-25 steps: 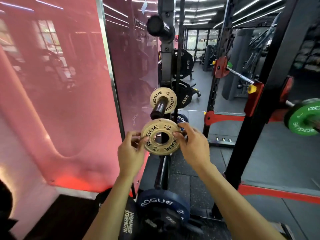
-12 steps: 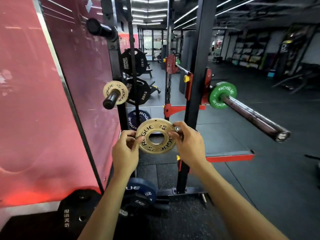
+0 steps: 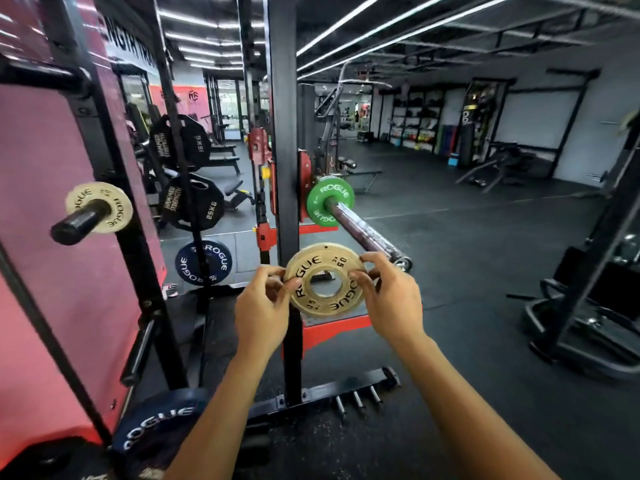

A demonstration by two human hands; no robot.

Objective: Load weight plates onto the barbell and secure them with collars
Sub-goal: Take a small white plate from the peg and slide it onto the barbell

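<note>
Left hand (image 3: 264, 299) and right hand (image 3: 391, 296) grip a tan Rogue 0.5 change plate (image 3: 325, 280) by its opposite edges.

Plate held upright, face to camera, in front of the black rack upright (image 3: 284, 140), just below and near the free end of the barbell sleeve (image 3: 363, 233); not on the sleeve. Green Rogue plate (image 3: 329, 201) sits on the sleeve against the rack. Second tan plate (image 3: 100, 206) hangs on a storage peg at left; blue Rogue plate (image 3: 203, 262) lower on the rack.
</note>
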